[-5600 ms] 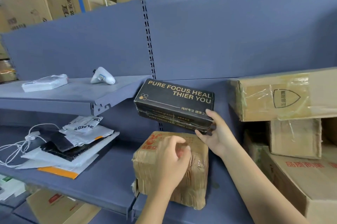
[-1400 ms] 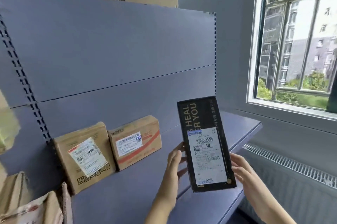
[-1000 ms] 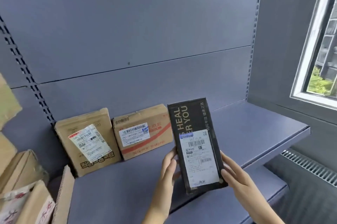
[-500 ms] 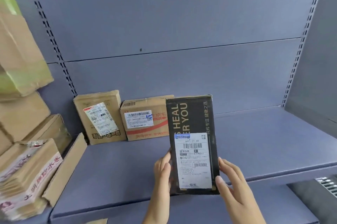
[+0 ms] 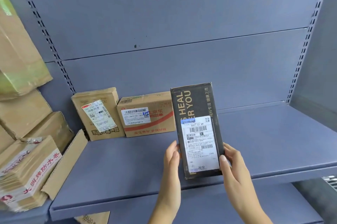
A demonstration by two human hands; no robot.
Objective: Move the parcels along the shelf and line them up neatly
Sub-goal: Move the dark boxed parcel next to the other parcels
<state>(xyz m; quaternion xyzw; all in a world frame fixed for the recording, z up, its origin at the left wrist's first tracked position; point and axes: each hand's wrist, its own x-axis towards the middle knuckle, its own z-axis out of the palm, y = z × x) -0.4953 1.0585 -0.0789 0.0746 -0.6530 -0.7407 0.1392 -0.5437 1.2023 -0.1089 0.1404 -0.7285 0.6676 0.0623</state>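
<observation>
I have the black carton (image 5: 193, 104) upright at the shelf (image 5: 273, 141) front, right of the JD parcel (image 5: 145, 116). Left hand (image 5: 171, 159) presses flat on one side and right hand (image 5: 235, 166) grips the other. It looks stiff and light, so the low side hold works.

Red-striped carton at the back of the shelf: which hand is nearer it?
Left. The left hand presses the left side of the black box, just in front of the red-striped carton; the right hand grips its right side, farther off.

I'm looking at a parcel storeroom: grey slotted metal shelving (image 5: 273, 141), courier-labelled cartons (image 5: 145, 116) standing on it, stacked boxes (image 5: 23, 114) left of it.
</observation>
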